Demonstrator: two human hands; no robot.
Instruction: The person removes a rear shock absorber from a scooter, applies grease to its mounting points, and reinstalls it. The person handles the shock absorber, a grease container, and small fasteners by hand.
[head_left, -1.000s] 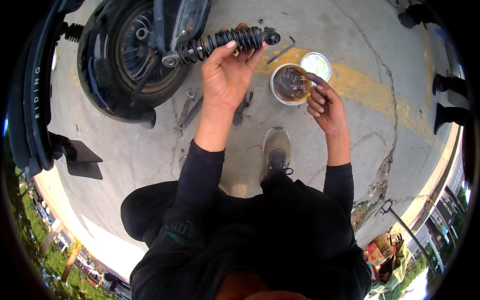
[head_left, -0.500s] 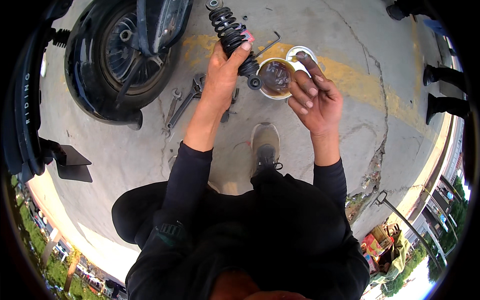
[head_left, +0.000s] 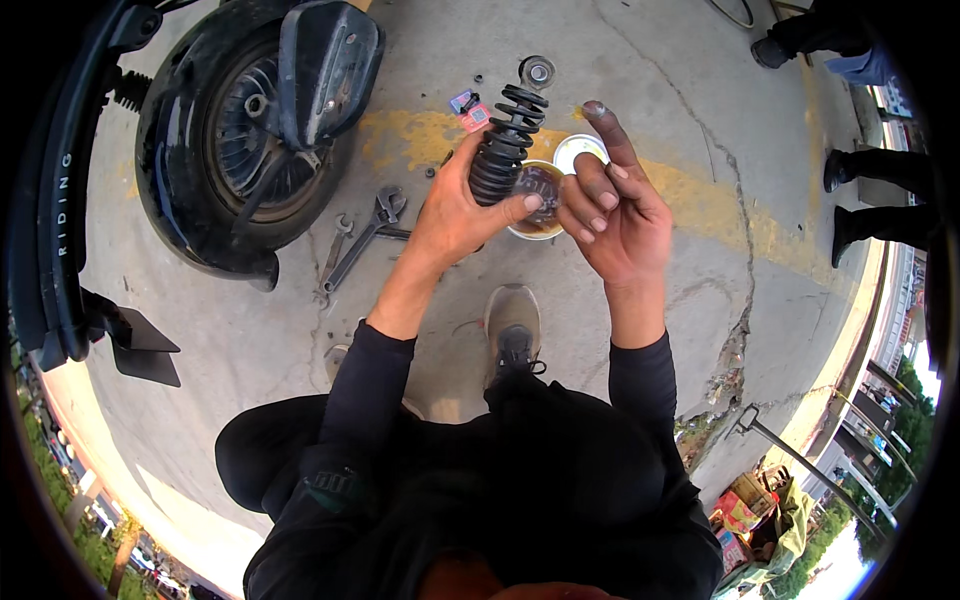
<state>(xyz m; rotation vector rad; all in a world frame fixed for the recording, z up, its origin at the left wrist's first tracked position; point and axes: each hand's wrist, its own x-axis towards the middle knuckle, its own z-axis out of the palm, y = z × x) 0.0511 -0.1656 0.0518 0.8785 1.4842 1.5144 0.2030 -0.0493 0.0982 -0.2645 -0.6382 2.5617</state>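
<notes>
Head view: the left hand (head_left: 455,210) is clamped around the lower end of a black coil-spring shock absorber (head_left: 508,140), holding it upright above a round grease tin (head_left: 535,195) on the concrete. Just beside the shock absorber, the right hand (head_left: 615,205) hangs loose, grimy fingers (head_left: 600,120) spread, gripping nothing. Wrenches (head_left: 365,235) lie left of the tin, near the scooter wheel (head_left: 240,140).

We see a black coil spring (head_left: 510,140) with a grey metal eye at its far end, gripped by the left hand (head_left: 460,215). The right hand (head_left: 615,215) shows dark smears on its fingertips. The tin (head_left: 535,200) holds brown grease; its lid (head_left: 578,152) is silvery white. The wheel (head_left: 240,150) is black, the wrenches (head_left: 360,240) grey steel. The concrete floor (head_left: 620,340) is grey, crossed by a worn yellow stripe (head_left: 700,200). Our sleeves (head_left: 365,390) are black, the shoe (head_left: 512,320) grey.
</notes>
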